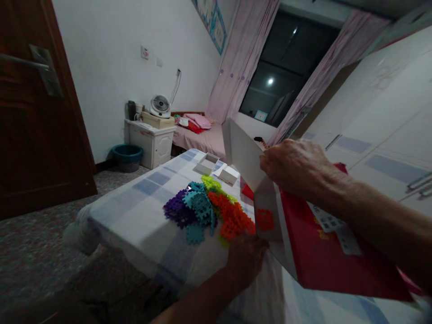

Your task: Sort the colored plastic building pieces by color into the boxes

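Observation:
My right hand (pixel 297 164) grips the raised white flap of a red cardboard box (pixel 324 256) that is tipped on its side on the checked cloth. One orange piece lies inside the box opening. My left hand (pixel 245 261) rests at the mouth of the box, against the near edge of a pile of interlocking plastic pieces (pixel 209 209) in purple, teal, green and orange. Its fingers curl down toward the orange pieces; whether they hold one is hidden.
A table covered with a blue-and-white checked cloth (pixel 141 216) carries two small white trays (pixel 216 168) behind the pile. A white nightstand (pixel 151 141) with a fan, a teal bin (pixel 127 155), a bed, a brown door and white wardrobes surround it.

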Available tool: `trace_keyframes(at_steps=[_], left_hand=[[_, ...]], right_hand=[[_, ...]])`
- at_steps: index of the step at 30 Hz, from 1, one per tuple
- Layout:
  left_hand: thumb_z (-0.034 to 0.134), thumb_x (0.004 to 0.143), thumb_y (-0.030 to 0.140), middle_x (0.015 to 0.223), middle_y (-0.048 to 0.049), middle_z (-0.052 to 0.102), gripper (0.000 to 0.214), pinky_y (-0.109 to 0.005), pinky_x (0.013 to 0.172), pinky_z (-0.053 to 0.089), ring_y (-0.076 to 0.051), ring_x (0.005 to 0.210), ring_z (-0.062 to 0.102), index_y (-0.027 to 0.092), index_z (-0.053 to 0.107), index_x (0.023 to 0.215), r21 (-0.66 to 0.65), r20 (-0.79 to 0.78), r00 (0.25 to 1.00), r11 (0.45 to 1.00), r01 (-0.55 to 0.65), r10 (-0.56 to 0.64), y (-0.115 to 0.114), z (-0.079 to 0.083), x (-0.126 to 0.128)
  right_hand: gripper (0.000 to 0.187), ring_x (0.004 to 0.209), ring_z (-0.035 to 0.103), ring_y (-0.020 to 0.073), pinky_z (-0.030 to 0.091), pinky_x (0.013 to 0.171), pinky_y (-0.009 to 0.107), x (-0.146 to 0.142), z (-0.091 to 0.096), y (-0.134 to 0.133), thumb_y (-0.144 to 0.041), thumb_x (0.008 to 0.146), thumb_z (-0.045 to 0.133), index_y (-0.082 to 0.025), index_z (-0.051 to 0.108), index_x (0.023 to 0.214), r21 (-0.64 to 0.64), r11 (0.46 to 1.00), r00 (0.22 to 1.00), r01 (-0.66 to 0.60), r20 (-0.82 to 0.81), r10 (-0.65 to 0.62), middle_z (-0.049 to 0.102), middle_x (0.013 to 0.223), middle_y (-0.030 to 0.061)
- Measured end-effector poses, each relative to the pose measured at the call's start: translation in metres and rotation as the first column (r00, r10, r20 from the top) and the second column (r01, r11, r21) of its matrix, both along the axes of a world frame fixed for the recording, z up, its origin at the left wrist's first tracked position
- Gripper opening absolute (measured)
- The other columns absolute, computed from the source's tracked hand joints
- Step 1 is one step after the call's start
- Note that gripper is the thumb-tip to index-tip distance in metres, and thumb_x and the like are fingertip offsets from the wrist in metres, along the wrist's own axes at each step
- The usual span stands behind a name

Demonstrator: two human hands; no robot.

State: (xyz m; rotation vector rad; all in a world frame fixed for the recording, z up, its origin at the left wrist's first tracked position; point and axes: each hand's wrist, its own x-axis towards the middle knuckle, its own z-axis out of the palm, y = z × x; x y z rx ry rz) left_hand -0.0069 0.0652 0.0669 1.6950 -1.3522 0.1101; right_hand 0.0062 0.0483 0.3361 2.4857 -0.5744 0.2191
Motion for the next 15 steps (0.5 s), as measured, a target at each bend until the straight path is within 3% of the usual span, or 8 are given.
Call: trace_keyframes(at_steps=[4,9,12,15], left_hand=[[0.051,0.085,0.015,0.080,-0.0004,0.070,0.020,-0.023,0.063,0.045,-0.013,0.067,0.063,0.024,0.069,0.090,-0.030,0.028,0.999,0.999,0.021,-0.021,-0.006,-0.001,-0.012],[0.049,0.085,0.013,0.077,-0.0014,0.069,0.022,-0.023,0.060,0.043,-0.013,0.065,0.063,0.022,0.068,0.088,-0.079,0.066,0.996,0.996,-0.051,0.056,-0.004,0.003,-0.008],[0.052,0.082,0.012,0.076,-0.0018,0.069,0.020,-0.024,0.058,0.044,-0.014,0.065,0.064,0.022,0.069,0.085,-0.014,0.076,0.994,0.997,-0.077,0.078,-0.007,-0.002,-0.006],[0.053,0.083,0.014,0.075,-0.0009,0.069,0.019,-0.024,0.059,0.046,-0.015,0.066,0.064,0.023,0.069,0.084,0.025,0.089,0.996,0.999,-0.021,0.019,-0.010,-0.009,-0.011]], right_hand=[[0.029,0.068,0.064,0.0258,0.047,0.064,0.037,-0.010,-0.001,-0.006,-0.028,0.084,0.047,-0.013,0.067,0.068,-0.128,0.991,0.999,0.036,0.031,-0.033,0.063,0.068,0.0142],[0.036,0.072,0.065,0.0270,0.048,0.068,0.040,-0.016,0.007,0.013,-0.034,0.087,0.043,-0.014,0.069,0.073,-0.132,0.991,0.995,-0.024,0.089,0.035,0.061,0.066,0.0125],[0.029,0.067,0.065,0.0251,0.048,0.063,0.035,-0.017,0.001,0.002,-0.024,0.085,0.044,-0.014,0.069,0.074,-0.124,0.990,0.998,-0.063,-0.037,0.059,0.062,0.065,0.0117],[0.025,0.067,0.064,0.0226,0.047,0.062,0.032,-0.020,-0.009,-0.016,-0.021,0.083,0.047,-0.015,0.070,0.075,-0.076,0.997,0.998,0.015,-0.057,-0.019,0.065,0.068,0.0117]])
